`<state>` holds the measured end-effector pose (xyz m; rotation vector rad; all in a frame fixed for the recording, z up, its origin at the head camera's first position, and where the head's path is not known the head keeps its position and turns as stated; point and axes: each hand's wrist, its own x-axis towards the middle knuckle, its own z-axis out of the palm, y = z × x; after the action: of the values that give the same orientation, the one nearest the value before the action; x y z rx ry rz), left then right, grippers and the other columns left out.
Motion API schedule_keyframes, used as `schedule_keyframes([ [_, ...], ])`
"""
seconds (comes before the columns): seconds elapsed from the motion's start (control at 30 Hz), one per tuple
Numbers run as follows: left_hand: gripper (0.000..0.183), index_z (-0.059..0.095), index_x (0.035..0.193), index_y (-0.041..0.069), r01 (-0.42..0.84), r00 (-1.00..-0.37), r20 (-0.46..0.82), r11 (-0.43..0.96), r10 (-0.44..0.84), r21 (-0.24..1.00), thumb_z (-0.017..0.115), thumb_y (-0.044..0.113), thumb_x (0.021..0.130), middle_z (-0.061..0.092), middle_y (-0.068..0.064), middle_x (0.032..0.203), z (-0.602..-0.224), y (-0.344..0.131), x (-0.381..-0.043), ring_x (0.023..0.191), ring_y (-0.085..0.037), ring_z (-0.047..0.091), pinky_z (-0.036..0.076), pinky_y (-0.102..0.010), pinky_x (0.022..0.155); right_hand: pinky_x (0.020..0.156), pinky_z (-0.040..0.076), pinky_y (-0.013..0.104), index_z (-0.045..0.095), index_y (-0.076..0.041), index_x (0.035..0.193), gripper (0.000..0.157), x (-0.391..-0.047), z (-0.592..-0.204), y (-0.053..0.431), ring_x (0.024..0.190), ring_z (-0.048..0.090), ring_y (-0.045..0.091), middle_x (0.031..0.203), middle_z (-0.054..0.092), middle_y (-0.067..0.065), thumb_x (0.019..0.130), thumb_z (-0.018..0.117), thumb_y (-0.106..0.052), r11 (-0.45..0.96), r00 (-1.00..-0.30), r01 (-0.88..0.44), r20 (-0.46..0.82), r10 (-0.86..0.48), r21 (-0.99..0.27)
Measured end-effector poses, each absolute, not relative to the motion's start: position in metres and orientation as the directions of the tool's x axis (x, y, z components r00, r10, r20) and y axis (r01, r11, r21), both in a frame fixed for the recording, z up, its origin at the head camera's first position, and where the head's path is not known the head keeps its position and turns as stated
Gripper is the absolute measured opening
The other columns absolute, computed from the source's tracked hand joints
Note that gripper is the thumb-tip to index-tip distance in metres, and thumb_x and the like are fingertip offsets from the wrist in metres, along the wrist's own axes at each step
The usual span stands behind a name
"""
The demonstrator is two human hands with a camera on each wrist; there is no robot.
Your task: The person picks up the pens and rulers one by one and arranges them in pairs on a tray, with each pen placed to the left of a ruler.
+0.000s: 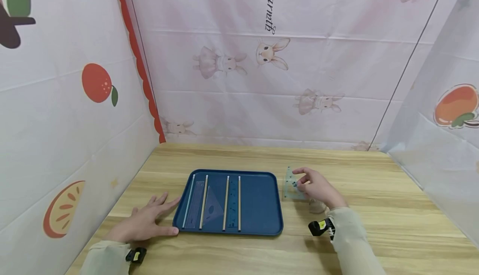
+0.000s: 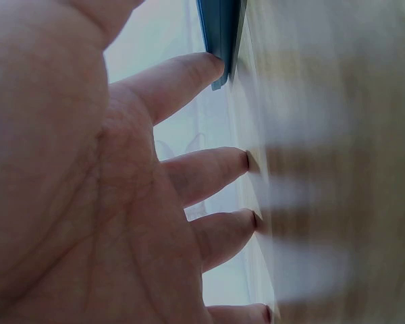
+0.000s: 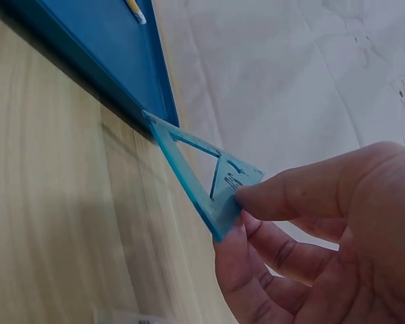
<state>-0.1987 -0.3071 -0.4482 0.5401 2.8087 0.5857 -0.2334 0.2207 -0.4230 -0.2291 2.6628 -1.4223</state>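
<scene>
My right hand [image 1: 318,187] pinches a light-blue translucent set square [image 3: 212,172] between thumb and fingers, just right of the blue tray [image 1: 262,204]. In the right wrist view one corner of the set square overlaps the tray's rim. With its fingers spread, my left hand [image 1: 149,221] lies at the tray's left edge, index finger and thumb at the rim. On the tray lie a teal pencil [image 1: 188,200], a clear ruler [image 1: 195,204], a clear set square [image 1: 213,208], a blue ruler [image 1: 233,206] and several wood-coloured pencils [image 1: 239,204], roughly side by side.
A pale object [image 1: 317,206] lies on the wooden table [image 1: 393,225] beneath my right wrist, partly hidden. Printed cloth [image 1: 239,117] hangs behind the table, and more cloth walls stand at its left and right sides.
</scene>
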Motion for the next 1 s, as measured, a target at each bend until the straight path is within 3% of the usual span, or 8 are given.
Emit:
schedule_keyframes([
  [0.7, 0.098, 0.039, 0.168, 0.024, 0.324, -0.906, -0.125, 0.853, 0.404, 0.408, 0.078, 0.066, 0.089, 0.019, -0.035, 0.174, -0.449, -0.308, -0.200, 0.154, -0.071, 0.012, 0.008, -0.101, 0.098, 0.059, 0.046, 0.026, 0.054, 0.004, 0.148, 0.049, -0.242, -0.425, 0.180, 0.068, 0.052, 0.016, 0.102, 0.063, 0.016, 0.099, 0.058, 0.007, 0.541, -0.959, -0.123, -0.041, -0.281, -0.832],
  [1.0, 0.098, 0.039, 0.168, 0.023, 0.322, -0.907, -0.126, 0.854, 0.402, 0.409, 0.078, 0.066, 0.089, 0.019, -0.034, 0.174, -0.449, -0.308, -0.198, 0.155, -0.071, 0.012, 0.008, -0.101, 0.099, 0.066, 0.055, 0.032, 0.057, 0.004, 0.145, 0.046, -0.241, -0.422, 0.159, 0.074, 0.059, 0.017, 0.100, 0.065, 0.014, 0.100, 0.060, 0.006, 0.582, -0.949, -0.168, -0.030, -0.314, -0.795],
])
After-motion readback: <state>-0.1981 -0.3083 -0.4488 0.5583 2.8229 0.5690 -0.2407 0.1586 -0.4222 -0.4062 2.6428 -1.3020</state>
